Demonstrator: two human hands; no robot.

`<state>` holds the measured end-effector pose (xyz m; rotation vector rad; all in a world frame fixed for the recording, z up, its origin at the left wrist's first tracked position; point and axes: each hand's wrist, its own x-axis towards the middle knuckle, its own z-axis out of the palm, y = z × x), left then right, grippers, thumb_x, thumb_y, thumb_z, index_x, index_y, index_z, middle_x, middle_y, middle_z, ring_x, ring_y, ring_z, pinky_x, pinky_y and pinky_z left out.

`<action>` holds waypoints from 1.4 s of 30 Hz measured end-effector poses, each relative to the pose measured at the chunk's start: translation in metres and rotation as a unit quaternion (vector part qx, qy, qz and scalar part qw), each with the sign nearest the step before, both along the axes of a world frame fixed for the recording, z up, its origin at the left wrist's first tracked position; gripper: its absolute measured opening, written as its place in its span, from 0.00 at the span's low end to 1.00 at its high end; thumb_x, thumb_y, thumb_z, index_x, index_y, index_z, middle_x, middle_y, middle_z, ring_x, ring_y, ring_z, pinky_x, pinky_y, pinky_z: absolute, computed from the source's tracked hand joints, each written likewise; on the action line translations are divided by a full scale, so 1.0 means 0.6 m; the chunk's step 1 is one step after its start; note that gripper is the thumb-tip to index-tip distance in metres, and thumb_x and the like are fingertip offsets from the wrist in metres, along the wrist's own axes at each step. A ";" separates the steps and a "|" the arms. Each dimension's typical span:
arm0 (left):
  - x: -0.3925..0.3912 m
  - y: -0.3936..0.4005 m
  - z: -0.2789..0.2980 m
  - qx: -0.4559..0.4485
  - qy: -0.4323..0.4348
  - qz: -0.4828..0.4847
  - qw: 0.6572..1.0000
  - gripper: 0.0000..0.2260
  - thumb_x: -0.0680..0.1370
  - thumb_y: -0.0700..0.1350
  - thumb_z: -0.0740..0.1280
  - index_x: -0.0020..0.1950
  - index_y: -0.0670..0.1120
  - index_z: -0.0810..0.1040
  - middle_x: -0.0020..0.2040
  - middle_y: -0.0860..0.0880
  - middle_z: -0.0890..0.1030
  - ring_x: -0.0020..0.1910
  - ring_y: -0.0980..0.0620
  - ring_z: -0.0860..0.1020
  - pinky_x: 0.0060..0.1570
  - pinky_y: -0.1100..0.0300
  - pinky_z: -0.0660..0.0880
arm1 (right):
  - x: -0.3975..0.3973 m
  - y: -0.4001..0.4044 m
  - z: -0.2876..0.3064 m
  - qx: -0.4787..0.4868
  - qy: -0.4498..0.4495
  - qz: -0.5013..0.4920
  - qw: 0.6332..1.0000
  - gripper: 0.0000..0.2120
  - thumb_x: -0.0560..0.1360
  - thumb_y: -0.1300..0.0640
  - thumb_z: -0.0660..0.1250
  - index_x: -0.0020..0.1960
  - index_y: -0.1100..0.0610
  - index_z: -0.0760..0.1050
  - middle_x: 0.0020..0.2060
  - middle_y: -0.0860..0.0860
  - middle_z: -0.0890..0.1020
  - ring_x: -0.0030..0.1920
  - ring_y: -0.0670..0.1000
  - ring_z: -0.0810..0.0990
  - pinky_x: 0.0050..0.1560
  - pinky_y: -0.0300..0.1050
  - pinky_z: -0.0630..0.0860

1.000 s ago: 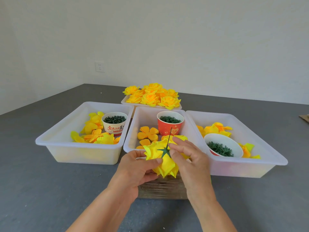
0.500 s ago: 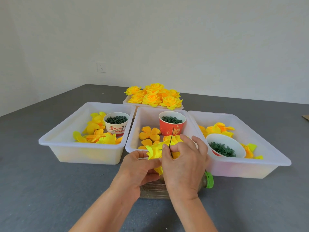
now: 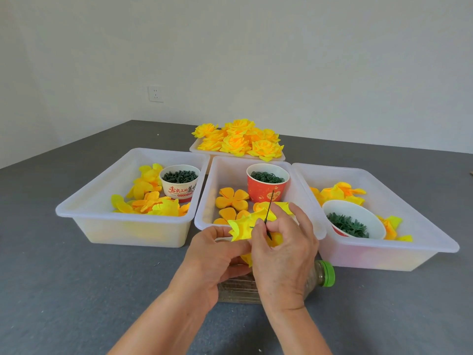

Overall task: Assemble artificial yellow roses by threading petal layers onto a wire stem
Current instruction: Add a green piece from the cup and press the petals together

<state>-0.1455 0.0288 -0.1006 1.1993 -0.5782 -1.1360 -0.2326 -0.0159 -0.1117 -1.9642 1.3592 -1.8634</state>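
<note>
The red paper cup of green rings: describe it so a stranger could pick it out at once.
Three white plastic bins sit side by side on the grey table; look in the middle bin. At its back right stands the red paper cup, filled with thin dark green rings. The other two containers of green parts are white: a printed cup and a bowl.

Small handcraft workroom, plain and domestic-looking. Bare white wall with one socket [image 3: 155,94]; grey work surface [image 3: 76,290]; sorting bins [image 3: 122,226] of petals; tray of finished roses [image 3: 238,140] behind.
</note>
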 end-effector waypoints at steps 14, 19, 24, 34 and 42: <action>-0.019 0.012 0.023 0.005 -0.203 0.078 0.976 0.20 0.67 0.44 0.77 0.56 0.51 0.76 0.47 0.44 0.81 0.43 0.46 0.81 0.41 0.53 0.78 | -0.045 -0.011 0.019 0.181 0.009 0.153 0.971 0.07 0.71 0.52 0.72 0.44 0.55 0.82 0.40 0.29 0.75 0.68 0.42 0.66 0.67 0.48 0.63; -0.014 0.002 0.036 -0.069 -0.460 0.095 0.880 0.07 0.72 0.45 0.73 0.46 0.56 0.83 0.48 0.60 0.78 0.47 0.65 0.75 0.44 0.76 0.67 | -0.071 -0.020 0.029 0.218 -0.007 0.245 0.945 0.06 0.70 0.56 0.74 0.37 0.46 0.81 0.49 0.34 0.78 0.66 0.41 0.68 0.66 0.44 0.63; -0.008 -0.012 0.038 -0.077 -0.521 0.084 0.846 0.03 0.73 0.42 0.72 0.43 0.49 0.85 0.42 0.62 0.78 0.45 0.63 0.77 0.42 0.76 0.69 | -0.072 -0.026 0.030 0.196 0.037 0.234 0.951 0.05 0.70 0.55 0.73 0.36 0.48 0.81 0.50 0.32 0.77 0.64 0.36 0.66 0.59 0.34 0.59; -0.005 -0.015 0.044 -0.050 -0.561 0.065 0.824 0.04 0.74 0.43 0.70 0.44 0.51 0.84 0.48 0.55 0.82 0.50 0.56 0.78 0.49 0.63 0.72 | -0.063 -0.020 0.036 0.179 0.083 0.209 0.958 0.13 0.71 0.57 0.72 0.30 0.47 0.75 0.50 0.36 0.79 0.63 0.38 0.67 0.61 0.39 0.62; 0.022 0.005 0.047 -0.065 -0.457 0.117 0.879 0.04 0.76 0.46 0.68 0.44 0.51 0.83 0.39 0.59 0.82 0.43 0.63 0.79 0.44 0.66 0.74 | -0.070 -0.022 0.058 0.175 0.118 0.217 0.953 0.07 0.71 0.54 0.72 0.35 0.49 0.79 0.33 0.37 0.77 0.38 0.34 0.74 0.38 0.31 0.67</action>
